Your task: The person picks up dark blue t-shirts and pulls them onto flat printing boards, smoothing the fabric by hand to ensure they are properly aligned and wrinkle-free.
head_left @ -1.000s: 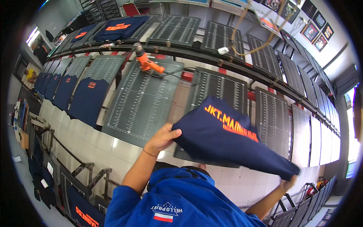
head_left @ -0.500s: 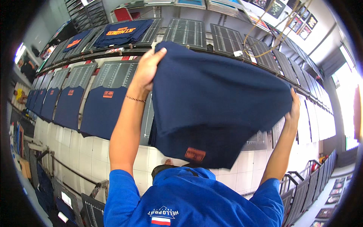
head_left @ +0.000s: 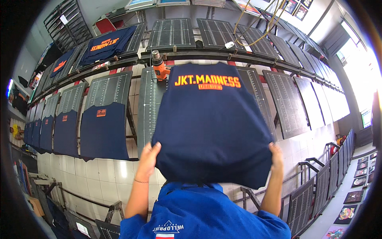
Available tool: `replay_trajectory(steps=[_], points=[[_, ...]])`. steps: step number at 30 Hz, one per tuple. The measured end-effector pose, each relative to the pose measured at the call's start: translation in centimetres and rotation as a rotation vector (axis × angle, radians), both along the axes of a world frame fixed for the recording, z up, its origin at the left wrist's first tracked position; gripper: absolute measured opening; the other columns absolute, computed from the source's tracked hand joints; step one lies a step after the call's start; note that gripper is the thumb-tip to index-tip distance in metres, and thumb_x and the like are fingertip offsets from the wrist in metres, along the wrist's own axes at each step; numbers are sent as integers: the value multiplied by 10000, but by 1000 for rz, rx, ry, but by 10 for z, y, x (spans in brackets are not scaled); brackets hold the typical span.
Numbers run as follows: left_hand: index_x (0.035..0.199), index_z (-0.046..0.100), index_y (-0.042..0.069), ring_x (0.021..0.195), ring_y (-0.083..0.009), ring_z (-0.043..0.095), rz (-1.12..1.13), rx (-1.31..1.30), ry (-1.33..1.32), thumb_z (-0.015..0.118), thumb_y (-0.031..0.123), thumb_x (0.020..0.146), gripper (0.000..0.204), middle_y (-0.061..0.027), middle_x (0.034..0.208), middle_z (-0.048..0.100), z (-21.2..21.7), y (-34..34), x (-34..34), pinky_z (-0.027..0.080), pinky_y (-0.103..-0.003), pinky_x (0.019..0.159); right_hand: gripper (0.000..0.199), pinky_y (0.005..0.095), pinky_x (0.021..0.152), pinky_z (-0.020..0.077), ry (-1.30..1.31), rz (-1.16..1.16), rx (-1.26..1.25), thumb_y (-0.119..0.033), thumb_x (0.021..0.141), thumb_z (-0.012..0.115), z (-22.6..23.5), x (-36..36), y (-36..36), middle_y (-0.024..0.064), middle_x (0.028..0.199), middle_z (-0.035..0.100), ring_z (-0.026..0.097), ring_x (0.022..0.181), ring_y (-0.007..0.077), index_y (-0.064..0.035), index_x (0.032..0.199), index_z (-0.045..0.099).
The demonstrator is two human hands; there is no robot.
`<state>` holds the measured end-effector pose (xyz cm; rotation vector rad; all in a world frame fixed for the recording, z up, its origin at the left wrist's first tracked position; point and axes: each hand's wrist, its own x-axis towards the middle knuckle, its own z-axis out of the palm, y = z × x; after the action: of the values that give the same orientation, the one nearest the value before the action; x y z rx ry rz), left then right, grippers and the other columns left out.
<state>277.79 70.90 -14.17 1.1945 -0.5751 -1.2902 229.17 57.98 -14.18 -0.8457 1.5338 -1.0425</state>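
The lower left edge of a navy T-shirt (head_left: 213, 127) is pinched by the left hand (head_left: 148, 156), with the fingers curled over the hem and the cloth clamped between fingers and thumb. The lower right edge of the same shirt is gripped by the right hand (head_left: 275, 156), whose fingers are closed on the fabric; the thumb is hidden behind the cloth. The shirt is held spread flat between both hands over a dark printing board (head_left: 156, 107), which is marked with a ruled grid. An orange print is carried across the upper part of the shirt, at the end farthest from the hands. The hem hangs just above the blue shirt (head_left: 203, 215) worn by the person.

An orange power drill (head_left: 160, 68) is seen just beyond the top left corner of the held shirt, resting at the head of the board near a metal rail (head_left: 223, 56).

To the left, a second navy shirt (head_left: 104, 130) with a small orange patch is drawn over the neighbouring board, and further navy shirts (head_left: 47, 131) are fitted on boards along the row. On the far row, another printed navy shirt (head_left: 105, 44) is laid on a board. Bare grid boards (head_left: 288, 99) are set to the right. A yellow cable (head_left: 254, 24) is looped above the rail.
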Motion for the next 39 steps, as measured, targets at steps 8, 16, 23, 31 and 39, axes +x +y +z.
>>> replay_trajectory(steps=[8,16,23,31,39], points=[[1138,608,-12,1009,-122,560,-118,395,-21,541,182,960,273,-37,1082,637,-165,62,-7,420,-280,917,178,389,911,435,-319,38,258,-174,938,563,-167,-35,66,-24,1033,638,571,964,121,-129,1106,602],[949,583,-17,1111,-237,519,137,581,-193,654,158,841,218,-194,1109,582,-275,123,57,419,-347,927,279,391,898,443,738,-120,280,-145,877,593,-221,-20,77,109,1074,618,572,1017,218,-22,1126,571],[1430,159,-43,1294,-436,343,1098,852,-476,528,-49,786,742,-322,1385,294,-279,156,287,309,-445,1091,207,305,738,500,321,773,28,-127,903,550,-125,289,79,89,935,644,623,833,176,-19,1071,604],[1243,496,-53,1051,-272,541,763,422,-652,647,91,816,476,-187,1127,587,-256,253,502,391,-350,963,278,379,799,491,377,1805,-238,-252,903,562,-61,588,149,170,968,651,638,900,288,-30,1064,603],[952,638,-51,682,-123,516,454,480,-740,544,234,917,302,-41,744,611,-163,285,476,445,-283,654,396,398,855,471,164,1809,-401,-309,880,582,-85,742,236,194,996,641,616,989,314,-6,1134,570]])
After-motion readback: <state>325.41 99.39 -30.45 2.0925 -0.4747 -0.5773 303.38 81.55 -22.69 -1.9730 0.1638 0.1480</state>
